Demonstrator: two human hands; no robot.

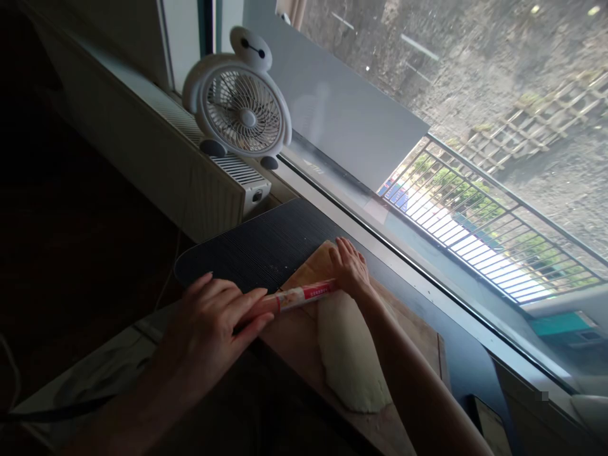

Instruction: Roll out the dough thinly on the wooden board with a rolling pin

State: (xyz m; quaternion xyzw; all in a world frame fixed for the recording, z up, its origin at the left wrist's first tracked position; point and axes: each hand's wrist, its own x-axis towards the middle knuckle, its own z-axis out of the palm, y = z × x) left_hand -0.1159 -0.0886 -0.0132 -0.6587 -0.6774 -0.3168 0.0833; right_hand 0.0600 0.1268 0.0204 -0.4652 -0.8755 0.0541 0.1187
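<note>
A rolling pin with a red and white printed wrapper lies slantwise across the dough, between my two hands. My left hand is closed around its left end, thumb and index finger on either side. On the other end rests my right hand, its palm hiding the tip of the pin and its fingers reaching past it. Beneath the pin a pale, flattened sheet of dough stretches toward me, rounded at the near end. The dough lies on a wooden board.
The board sits on a dark table by a large window. A white fan stands on the radiator at the back left. Near the table's right corner is a phone. Beyond the glass runs a railing.
</note>
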